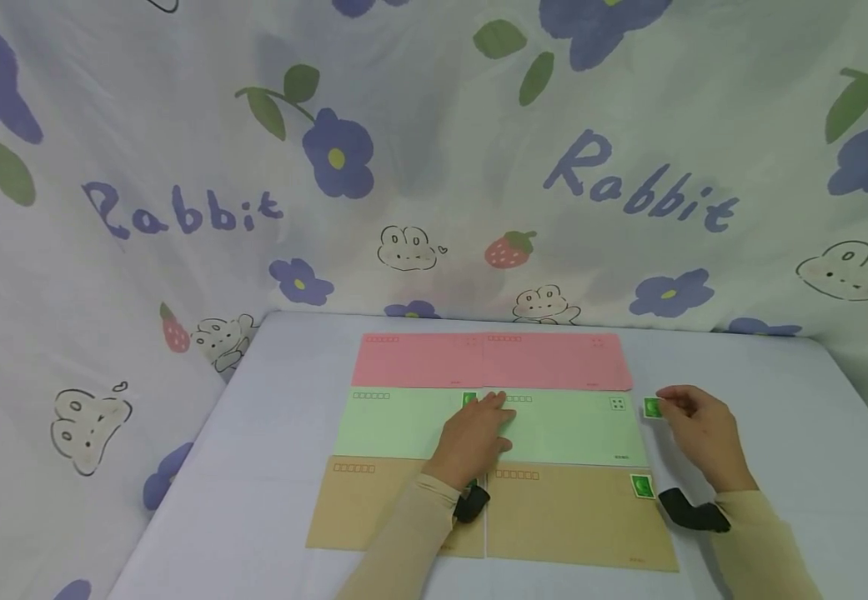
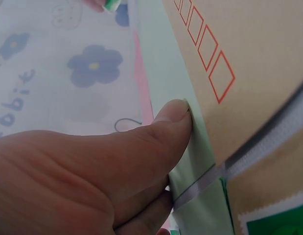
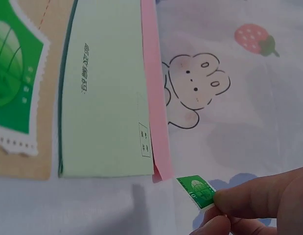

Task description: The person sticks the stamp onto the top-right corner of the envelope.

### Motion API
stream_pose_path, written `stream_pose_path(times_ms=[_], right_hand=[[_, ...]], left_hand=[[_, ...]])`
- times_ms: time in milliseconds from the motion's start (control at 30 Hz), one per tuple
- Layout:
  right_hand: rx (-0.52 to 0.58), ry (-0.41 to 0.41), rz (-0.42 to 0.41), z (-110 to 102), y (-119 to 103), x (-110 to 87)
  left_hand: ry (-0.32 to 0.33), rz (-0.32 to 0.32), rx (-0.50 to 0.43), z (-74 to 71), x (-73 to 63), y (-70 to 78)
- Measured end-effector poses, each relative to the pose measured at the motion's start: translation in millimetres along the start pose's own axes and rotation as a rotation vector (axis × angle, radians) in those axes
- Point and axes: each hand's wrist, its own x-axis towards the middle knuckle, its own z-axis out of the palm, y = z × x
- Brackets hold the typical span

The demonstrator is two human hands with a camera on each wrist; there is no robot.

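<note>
Between thumb and fingers my right hand pinches a green postage stamp, just off the right edge of the right green envelope. The same stamp shows a white perforated border in the right wrist view. A small printed square marks that envelope's upper right corner. My left hand rests with fingers extended over the seam between the two green envelopes. Beside its fingers, a stamp sits at the upper right of the left green envelope.
Two pink envelopes lie behind the green ones. Nearer are two brown envelopes; the right brown envelope bears a stamp, and another stamp on the left one is partly hidden by my wrist. A white cloth covers the table; a patterned curtain hangs behind.
</note>
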Motion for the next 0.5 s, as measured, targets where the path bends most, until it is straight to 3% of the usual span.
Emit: stream_pose_path(times_ms=[500], right_hand=[[0.023,-0.043,-0.012,11.3,-4.7,7.5]], left_hand=[[-0.003,-0.004,0.012,0.4,-1.4,-0.5]])
